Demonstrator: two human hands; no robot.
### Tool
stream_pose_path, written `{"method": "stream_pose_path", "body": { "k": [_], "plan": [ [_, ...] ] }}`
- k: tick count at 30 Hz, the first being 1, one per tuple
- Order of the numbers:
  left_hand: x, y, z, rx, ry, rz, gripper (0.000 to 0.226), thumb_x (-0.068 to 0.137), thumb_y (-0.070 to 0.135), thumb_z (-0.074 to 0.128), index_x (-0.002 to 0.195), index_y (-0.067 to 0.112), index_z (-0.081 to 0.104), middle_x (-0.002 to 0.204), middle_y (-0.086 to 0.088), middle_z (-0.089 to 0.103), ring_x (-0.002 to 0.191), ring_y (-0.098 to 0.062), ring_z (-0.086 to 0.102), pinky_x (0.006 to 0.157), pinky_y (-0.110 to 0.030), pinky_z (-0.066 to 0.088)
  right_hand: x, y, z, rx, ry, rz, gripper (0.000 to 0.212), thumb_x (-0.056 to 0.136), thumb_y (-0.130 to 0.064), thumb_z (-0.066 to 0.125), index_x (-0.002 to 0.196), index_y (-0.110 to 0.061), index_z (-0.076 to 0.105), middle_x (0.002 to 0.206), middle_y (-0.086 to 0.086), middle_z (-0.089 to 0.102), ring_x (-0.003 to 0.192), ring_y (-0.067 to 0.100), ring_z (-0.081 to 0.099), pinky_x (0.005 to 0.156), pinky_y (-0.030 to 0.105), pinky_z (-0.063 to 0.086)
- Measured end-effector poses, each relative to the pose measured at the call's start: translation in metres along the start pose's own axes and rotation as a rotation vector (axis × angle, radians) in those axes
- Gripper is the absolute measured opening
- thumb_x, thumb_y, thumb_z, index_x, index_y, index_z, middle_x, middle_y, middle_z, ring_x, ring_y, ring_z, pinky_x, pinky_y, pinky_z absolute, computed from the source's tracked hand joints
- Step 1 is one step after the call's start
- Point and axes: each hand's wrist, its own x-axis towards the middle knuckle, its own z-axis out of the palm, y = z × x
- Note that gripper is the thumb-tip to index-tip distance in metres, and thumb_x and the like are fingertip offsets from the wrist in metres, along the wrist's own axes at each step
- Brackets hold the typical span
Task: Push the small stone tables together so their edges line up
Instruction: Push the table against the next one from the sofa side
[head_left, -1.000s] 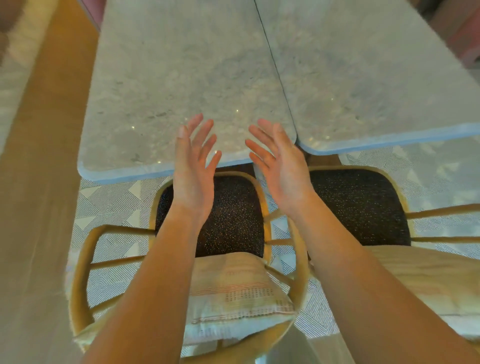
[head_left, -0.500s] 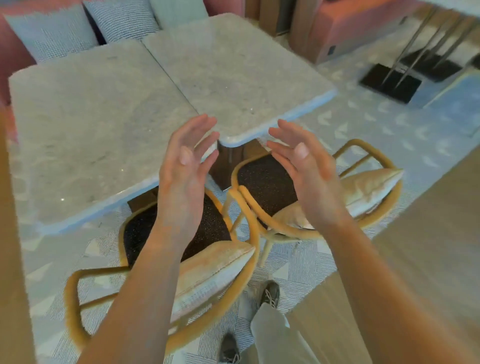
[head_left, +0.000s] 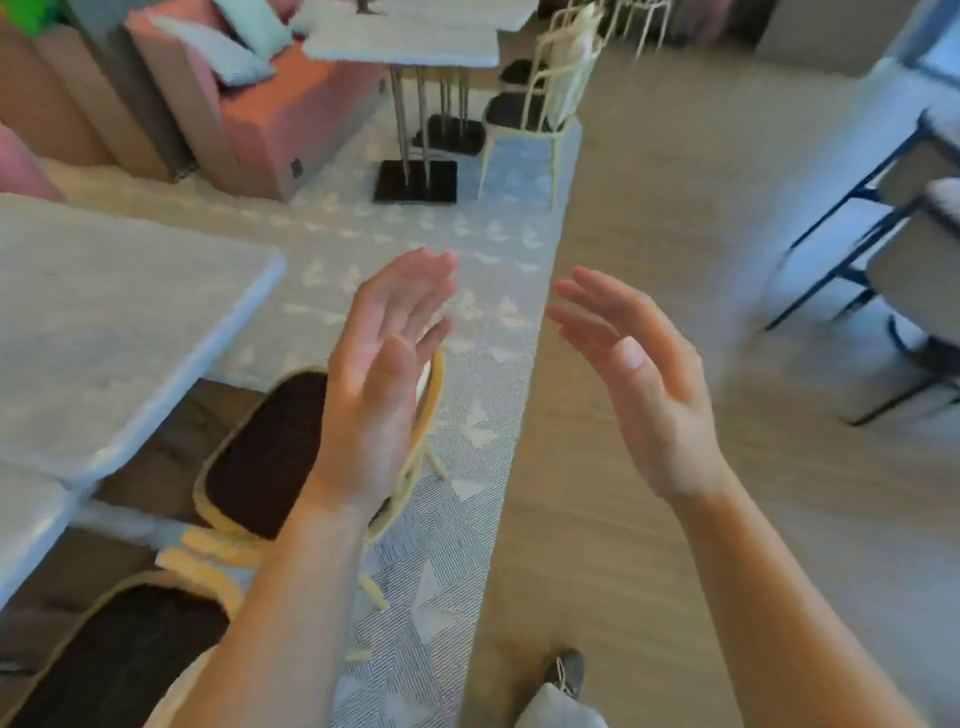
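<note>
stone table (head_left: 104, 322): cut off left | chair (head_left: 260, 457): blurred (left hand (head_left: 374, 384) overlaps)

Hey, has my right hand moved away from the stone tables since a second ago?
Yes. The right hand was at the stone table near its front edge; now it hangs open over the wood floor, well right of that table, touching nothing.

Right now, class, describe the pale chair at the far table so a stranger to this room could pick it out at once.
Follow the patterned rug away from the near stone table to the far table. The pale chair stands at the rug's far right corner beside it. Its thin cream frame sets it apart from the thick-framed yellow chairs close by.
</note>
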Motion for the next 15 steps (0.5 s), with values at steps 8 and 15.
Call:
{"method": "stream_pose_path", "body": {
  "k": [8, 15],
  "plan": [
    [0.09, -0.06, 0.136, -0.062, -0.215, 0.003, 0.062, 0.082, 0.076, 0.071, 0.135, 0.045, 0.064, 0.15, 0.008, 0.062, 0.15, -0.024, 0.05, 0.119, -0.041, 0.041, 0.046, -0.009, -0.145, -0.086, 0.163, -0.042, 0.084, 0.088, -0.074, 0.067, 0.143, -0.011, 0.054, 0.142, 0.01, 0.064, 0.134, 0.032, 0.064, 0.117, 0.049, 0.047],
    [0.157, -0.087, 0.179, -0.03, -0.243, 0.002, 0.064, 0.083, 0.077, 0.071, 0.134, 0.04, 0.063, 0.149, 0.003, 0.063, 0.148, -0.03, 0.052, 0.12, -0.047, 0.04, 0.099, -0.002, -0.212, -0.142, 0.2, -0.055, 0.087, 0.089, -0.075, 0.064, 0.145, -0.01, 0.052, 0.148, 0.016, 0.062, 0.134, 0.031, 0.065, 0.118, 0.052, 0.047]
  ]
}}
